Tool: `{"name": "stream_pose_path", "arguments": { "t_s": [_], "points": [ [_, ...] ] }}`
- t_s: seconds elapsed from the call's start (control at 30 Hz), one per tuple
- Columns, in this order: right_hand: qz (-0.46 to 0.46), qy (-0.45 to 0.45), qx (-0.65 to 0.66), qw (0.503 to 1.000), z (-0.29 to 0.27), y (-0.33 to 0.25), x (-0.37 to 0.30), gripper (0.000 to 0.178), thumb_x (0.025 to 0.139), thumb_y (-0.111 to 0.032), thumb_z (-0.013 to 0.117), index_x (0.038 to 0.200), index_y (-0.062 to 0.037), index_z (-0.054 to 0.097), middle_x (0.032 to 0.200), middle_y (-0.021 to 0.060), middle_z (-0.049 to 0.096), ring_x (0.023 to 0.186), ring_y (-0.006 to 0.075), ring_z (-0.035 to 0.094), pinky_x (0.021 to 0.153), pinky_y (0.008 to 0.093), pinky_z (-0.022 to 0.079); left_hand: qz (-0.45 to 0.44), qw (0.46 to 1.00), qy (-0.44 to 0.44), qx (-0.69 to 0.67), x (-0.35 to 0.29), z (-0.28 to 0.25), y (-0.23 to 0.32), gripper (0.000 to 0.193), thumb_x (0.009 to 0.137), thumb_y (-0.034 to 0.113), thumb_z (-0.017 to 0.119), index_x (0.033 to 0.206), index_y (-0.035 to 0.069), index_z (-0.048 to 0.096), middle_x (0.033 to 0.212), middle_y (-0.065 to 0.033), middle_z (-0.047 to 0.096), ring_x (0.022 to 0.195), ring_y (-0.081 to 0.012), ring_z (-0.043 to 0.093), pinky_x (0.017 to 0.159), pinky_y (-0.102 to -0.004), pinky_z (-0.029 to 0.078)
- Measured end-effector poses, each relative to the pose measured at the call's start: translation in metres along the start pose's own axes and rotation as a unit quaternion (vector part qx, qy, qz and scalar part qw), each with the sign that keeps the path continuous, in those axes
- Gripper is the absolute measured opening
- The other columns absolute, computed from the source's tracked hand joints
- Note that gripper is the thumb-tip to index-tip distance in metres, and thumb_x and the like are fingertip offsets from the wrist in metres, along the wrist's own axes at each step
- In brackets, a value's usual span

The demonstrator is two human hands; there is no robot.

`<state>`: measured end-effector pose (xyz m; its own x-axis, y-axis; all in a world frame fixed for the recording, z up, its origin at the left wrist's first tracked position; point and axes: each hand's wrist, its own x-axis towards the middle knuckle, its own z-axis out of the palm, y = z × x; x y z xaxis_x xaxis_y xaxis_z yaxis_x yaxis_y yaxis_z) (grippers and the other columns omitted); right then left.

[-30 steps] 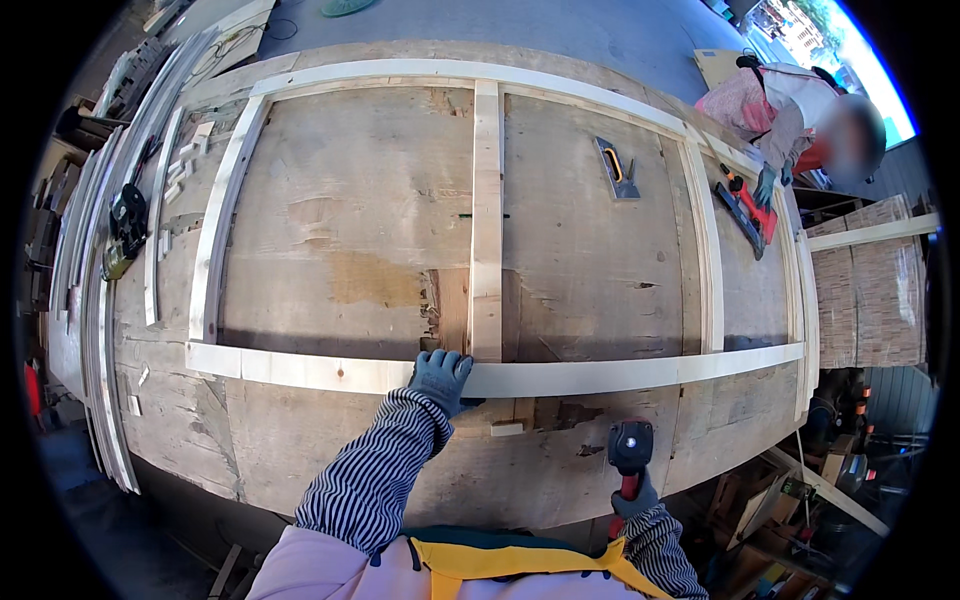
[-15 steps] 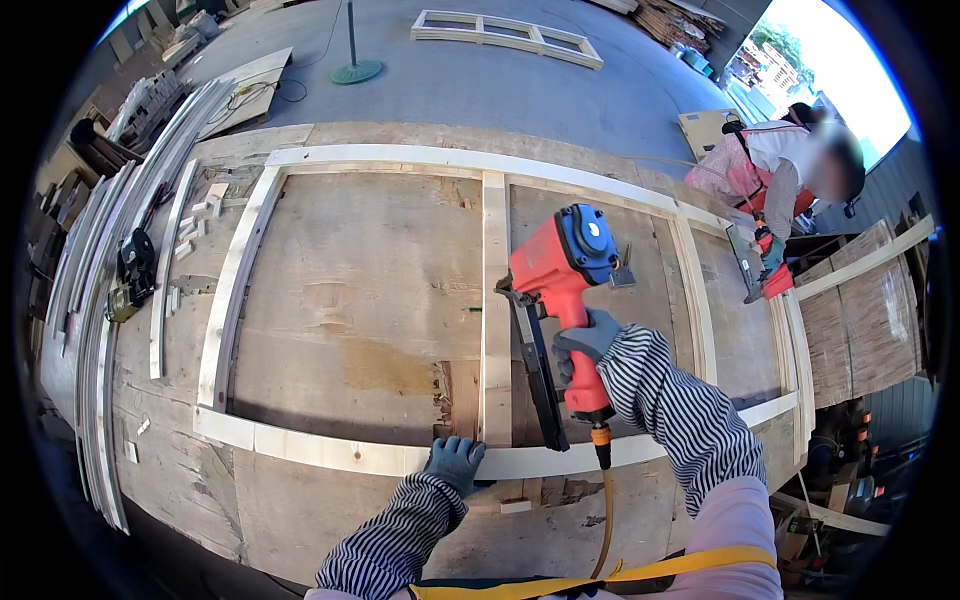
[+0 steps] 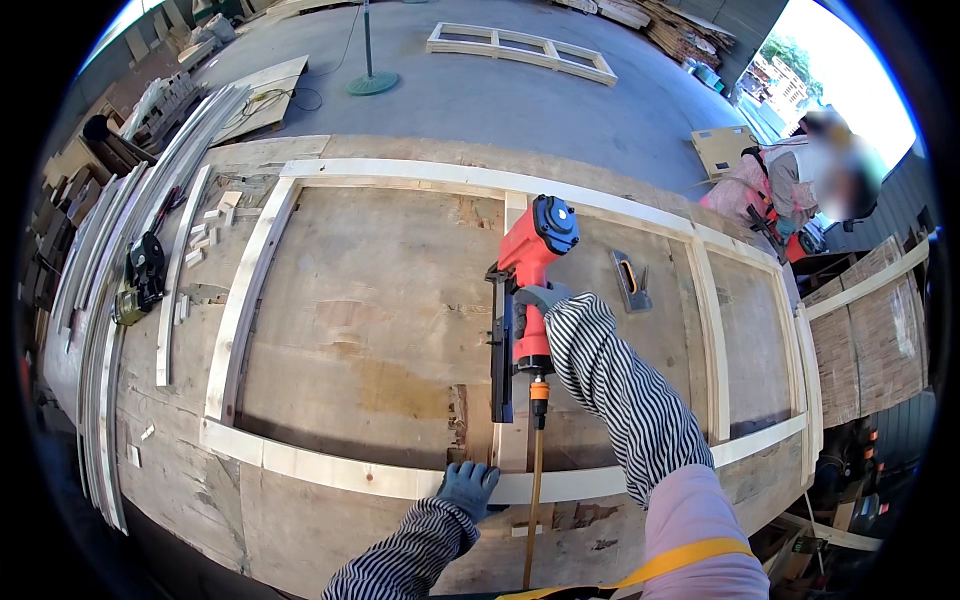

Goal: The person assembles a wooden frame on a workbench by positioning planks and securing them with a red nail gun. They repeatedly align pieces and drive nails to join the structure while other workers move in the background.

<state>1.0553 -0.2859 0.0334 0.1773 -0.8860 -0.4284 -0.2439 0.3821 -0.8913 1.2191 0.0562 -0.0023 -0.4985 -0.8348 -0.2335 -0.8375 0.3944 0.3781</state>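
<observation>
My right hand [image 3: 540, 300], in a grey glove, is closed round the handle of a red nail gun [image 3: 528, 250] with a blue cap. Its long black magazine points toward me, and an air hose [image 3: 535, 500] runs down from the handle. The tool is over the middle crosspiece [image 3: 512, 455] of a pale wooden frame [image 3: 330, 474]; I cannot tell whether its nose touches the wood. Beside that crosspiece's near end, my gloved left hand [image 3: 468, 490] grips the near rail, fingers bent over it. A stapler-like hand tool [image 3: 630, 282] lies inside the frame, right of the nail gun.
Several small wood blocks [image 3: 205, 235], a loose strip [image 3: 180, 290] and a black-and-olive tool [image 3: 140, 280] lie at left beside long stacked strips [image 3: 105, 350]. A co-worker [image 3: 790, 190] bends at the far right. Another frame [image 3: 520, 48] and a green-based stand [image 3: 372, 84] are on the floor beyond.
My right hand has brought the nail gun left, over the middle crosspiece, uncovering the hand tool. My left hand keeps its hold on the rail. The co-worker's red tool has moved away from the frame.
</observation>
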Motion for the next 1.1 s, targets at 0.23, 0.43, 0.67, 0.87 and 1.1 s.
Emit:
{"name": "stream_pose_path", "arguments": {
  "t_s": [0.23, 0.43, 0.67, 0.87, 1.1],
  "points": [
    [0.026, -0.003, 0.049, 0.998, -0.011, 0.034, 0.012, 0.015, 0.076, -0.011, 0.066, 0.08, 0.0037, 0.063, 0.07, 0.0154, 0.064, 0.058, 0.0283, 0.063, 0.056, 0.0414, 0.054, 0.016, 0.999, 0.019, 0.023, 0.003, 0.007, 0.0, 0.07, 0.073, 0.058, 0.065, 0.122, 0.01, 0.051, 0.116, -0.0079, 0.051, 0.11, -0.0272, 0.047, 0.094, -0.0486, 0.033],
    [0.012, -0.002, 0.092, 0.996, 0.008, -0.015, -0.051, 0.016, 0.076, -0.008, 0.068, 0.085, 0.0022, 0.06, 0.067, 0.0158, 0.061, 0.055, 0.0302, 0.062, 0.053, 0.0438, 0.053, -0.024, 0.997, -0.061, 0.04, 0.004, -0.005, -0.001, 0.071, 0.078, 0.061, 0.06, 0.128, 0.012, 0.047, 0.123, -0.0081, 0.049, 0.117, -0.0261, 0.043, 0.099, -0.0474, 0.031],
    [0.102, 0.058, 0.133, 0.984, -0.05, -0.026, -0.199, 0.027, 0.076, -0.002, 0.067, 0.101, 0.0022, 0.056, 0.069, 0.013, 0.061, 0.052, 0.025, 0.06, 0.048, 0.0413, 0.053, -0.036, 0.995, -0.094, 0.016, 0.007, -0.004, 0.0, 0.082, 0.075, 0.066, 0.059, 0.133, 0.01, 0.045, 0.128, -0.0084, 0.048, 0.123, -0.025, 0.04, 0.101, -0.047, 0.029],
    [0.1, 0.154, -0.149, 0.971, -0.094, 0.07, -0.372, 0.039, 0.075, -0.002, 0.065, 0.112, -0.0001, 0.05, 0.073, 0.0121, 0.063, 0.057, 0.02, 0.063, 0.053, 0.0341, 0.053, -0.036, 0.999, -0.014, 0.028, 0.005, 0.009, 0.002, 0.081, 0.067, 0.063, 0.069, 0.125, 0.01, 0.05, 0.121, -0.0082, 0.051, 0.116, -0.0273, 0.044, 0.097, -0.0455, 0.032],
    [0.321, 0.279, -0.313, 0.849, -0.08, 0.193, -0.532, 0.083, 0.075, -0.025, 0.065, 0.143, -0.0074, 0.02, 0.111, 0.0259, 0.059, 0.097, 0.0419, 0.061, 0.086, 0.0448, 0.05, -0.066, 0.994, -0.042, 0.081, 0.01, 0.007, 0.012, 0.087, 0.066, 0.063, 0.069, 0.131, 0.011, 0.044, 0.126, -0.007, 0.049, 0.119, -0.0257, 0.043, 0.101, -0.044, 0.028]
  ]
}}
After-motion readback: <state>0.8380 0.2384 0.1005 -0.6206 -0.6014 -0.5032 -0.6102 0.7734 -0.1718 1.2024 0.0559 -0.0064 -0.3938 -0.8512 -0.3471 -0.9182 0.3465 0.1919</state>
